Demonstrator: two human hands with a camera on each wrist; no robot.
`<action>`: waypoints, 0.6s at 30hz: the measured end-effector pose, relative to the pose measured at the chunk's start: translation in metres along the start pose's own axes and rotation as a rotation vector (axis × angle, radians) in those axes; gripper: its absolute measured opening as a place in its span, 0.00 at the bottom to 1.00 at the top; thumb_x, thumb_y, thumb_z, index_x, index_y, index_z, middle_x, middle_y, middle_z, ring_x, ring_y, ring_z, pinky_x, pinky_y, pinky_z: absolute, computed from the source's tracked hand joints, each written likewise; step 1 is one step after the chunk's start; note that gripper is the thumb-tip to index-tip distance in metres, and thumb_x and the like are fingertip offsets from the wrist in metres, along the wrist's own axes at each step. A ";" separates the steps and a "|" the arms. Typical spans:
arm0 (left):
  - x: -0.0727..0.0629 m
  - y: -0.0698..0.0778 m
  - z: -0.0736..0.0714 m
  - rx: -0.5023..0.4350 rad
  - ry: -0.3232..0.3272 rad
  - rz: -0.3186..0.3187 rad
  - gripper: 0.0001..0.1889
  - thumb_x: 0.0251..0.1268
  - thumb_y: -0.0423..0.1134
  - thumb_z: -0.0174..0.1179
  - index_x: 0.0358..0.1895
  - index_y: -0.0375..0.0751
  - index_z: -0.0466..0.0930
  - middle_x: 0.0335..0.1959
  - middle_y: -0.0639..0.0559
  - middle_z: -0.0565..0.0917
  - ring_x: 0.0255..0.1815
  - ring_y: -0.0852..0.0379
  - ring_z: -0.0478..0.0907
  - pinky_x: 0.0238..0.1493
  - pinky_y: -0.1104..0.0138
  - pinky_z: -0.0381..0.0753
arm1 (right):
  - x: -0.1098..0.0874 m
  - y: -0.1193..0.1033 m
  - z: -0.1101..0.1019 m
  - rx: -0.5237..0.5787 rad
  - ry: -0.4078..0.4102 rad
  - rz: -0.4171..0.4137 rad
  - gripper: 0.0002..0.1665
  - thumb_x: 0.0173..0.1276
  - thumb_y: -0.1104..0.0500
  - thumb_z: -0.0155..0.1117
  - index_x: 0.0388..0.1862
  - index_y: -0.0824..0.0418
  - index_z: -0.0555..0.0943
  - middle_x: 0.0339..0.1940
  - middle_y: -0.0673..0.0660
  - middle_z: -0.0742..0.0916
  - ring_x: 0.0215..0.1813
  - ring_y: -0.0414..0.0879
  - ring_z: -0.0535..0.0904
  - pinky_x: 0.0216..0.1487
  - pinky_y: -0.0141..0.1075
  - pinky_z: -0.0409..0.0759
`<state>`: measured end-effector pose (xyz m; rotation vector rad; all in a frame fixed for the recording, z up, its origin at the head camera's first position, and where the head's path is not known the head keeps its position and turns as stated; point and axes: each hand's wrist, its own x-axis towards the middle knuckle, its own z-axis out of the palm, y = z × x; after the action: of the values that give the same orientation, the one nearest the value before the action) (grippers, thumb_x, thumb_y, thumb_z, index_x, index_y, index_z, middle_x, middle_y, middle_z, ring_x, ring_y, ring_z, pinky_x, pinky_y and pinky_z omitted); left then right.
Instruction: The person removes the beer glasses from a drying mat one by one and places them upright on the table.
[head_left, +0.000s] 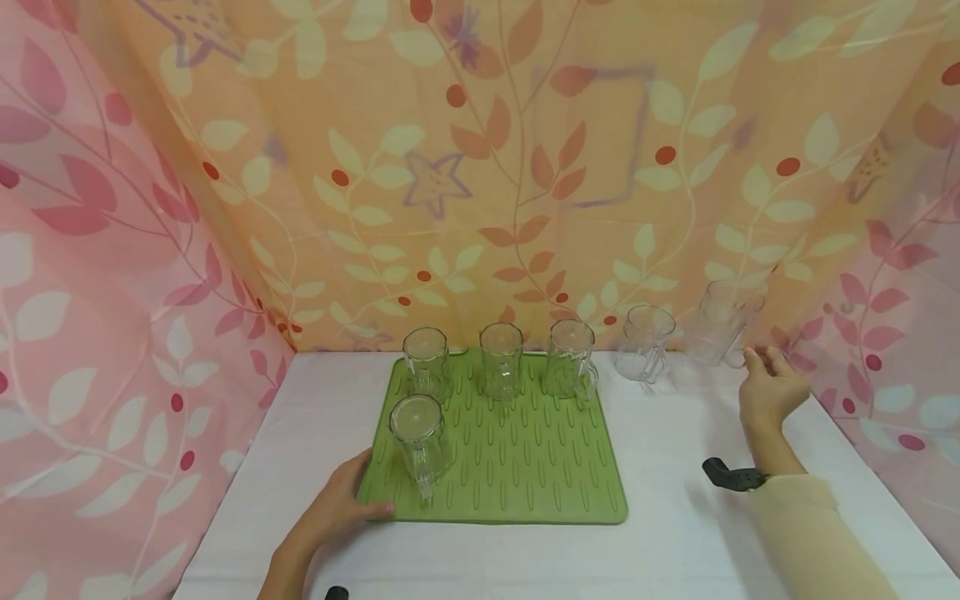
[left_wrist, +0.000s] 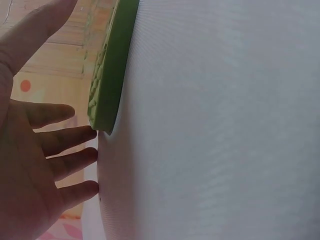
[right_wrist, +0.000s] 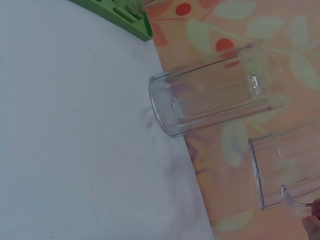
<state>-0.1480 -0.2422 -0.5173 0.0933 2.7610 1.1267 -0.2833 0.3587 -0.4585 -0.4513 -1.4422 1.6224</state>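
Observation:
My right hand (head_left: 774,390) is at the far right, its thumb and fingertips pinching the handle of a clear glass mug (head_left: 722,321). In the right wrist view, only fingertips show at the handle of that mug (right_wrist: 280,170). Left of it, another clear mug (head_left: 647,343) rests on the white cloth. My left hand (head_left: 337,500) lies at the near left corner of a green ridged drying mat (head_left: 517,467), fingers spread along its side and thumb over the front edge. In the left wrist view, its fingers look straight beside the mat's edge (left_wrist: 112,75).
Three glass mugs line the mat's back edge: left (head_left: 427,362), middle (head_left: 501,362) and right (head_left: 572,358). A fourth mug (head_left: 420,442) stands at the mat's left, close to my left hand. Patterned curtains (head_left: 510,167) rise behind and beside the white tabletop (head_left: 667,517).

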 end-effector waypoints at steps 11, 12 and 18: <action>-0.005 0.000 0.001 0.059 -0.014 -0.010 0.61 0.39 0.54 0.78 0.74 0.28 0.53 0.71 0.27 0.62 0.73 0.28 0.57 0.72 0.38 0.58 | -0.012 0.027 -0.001 -0.169 0.017 0.053 0.18 0.60 0.67 0.70 0.49 0.73 0.84 0.20 0.27 0.82 0.25 0.25 0.76 0.31 0.12 0.74; -0.005 0.000 0.001 0.064 -0.019 -0.014 0.62 0.39 0.55 0.78 0.74 0.28 0.52 0.72 0.27 0.61 0.73 0.28 0.56 0.72 0.38 0.57 | -0.013 0.029 -0.001 -0.168 0.015 0.055 0.18 0.59 0.67 0.70 0.48 0.74 0.84 0.20 0.27 0.82 0.25 0.25 0.76 0.31 0.13 0.74; -0.004 0.000 -0.001 0.093 -0.057 -0.051 0.62 0.39 0.55 0.78 0.75 0.29 0.51 0.74 0.28 0.57 0.76 0.28 0.48 0.73 0.36 0.53 | -0.020 0.040 -0.001 -0.216 0.004 0.052 0.18 0.60 0.67 0.69 0.49 0.75 0.83 0.19 0.25 0.80 0.26 0.24 0.75 0.30 0.13 0.73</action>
<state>-0.1447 -0.2435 -0.5157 0.0646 2.7485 0.9675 -0.2869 0.3460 -0.5012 -0.6189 -1.6223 1.5103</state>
